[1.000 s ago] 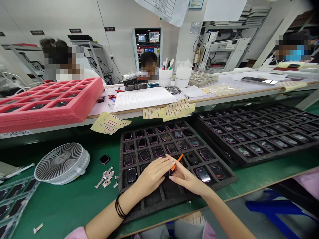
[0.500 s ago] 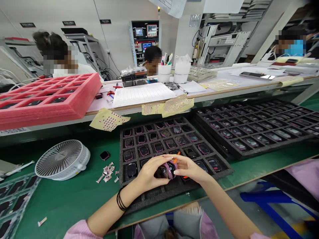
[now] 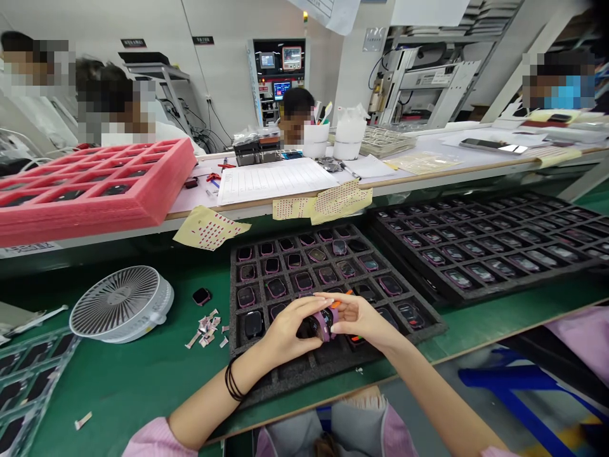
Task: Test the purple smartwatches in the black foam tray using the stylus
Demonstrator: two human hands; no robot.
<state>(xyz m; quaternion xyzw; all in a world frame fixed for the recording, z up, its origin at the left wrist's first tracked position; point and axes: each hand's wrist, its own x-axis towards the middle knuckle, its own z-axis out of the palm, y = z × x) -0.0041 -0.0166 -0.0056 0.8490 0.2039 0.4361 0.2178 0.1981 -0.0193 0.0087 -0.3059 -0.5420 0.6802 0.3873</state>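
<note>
Over the dark foam tray [image 3: 431,330], a purple-framed smartwatch body [image 3: 325,327] is held between both hands, tilted on edge. My left hand [image 3: 290,330] is closed around its left side, thumb below and fingers above. Fingers of my right hand [image 3: 364,322] pinch it from the right. A thin orange stick [image 3: 343,299] pokes up between the right fingers; its lower part is hidden. More purple watch bodies, such as this one [image 3: 303,280], lie in the tray's compartments beneath. Part of the tray is covered by my hands.
A round grey fan [image 3: 121,304] stands at left, near a loose watch [image 3: 202,296] and small peeled strips [image 3: 207,329]. Another filled black tray [image 3: 476,292] is at right. A pink foam tray [image 3: 157,190] rests on the shelf above. Co-workers sit beyond the shelf.
The orange stick has tipped further to the right, and the watch has turned slightly in my fingers. Both hands stay almost in place. Another person's head appears at far left.
</note>
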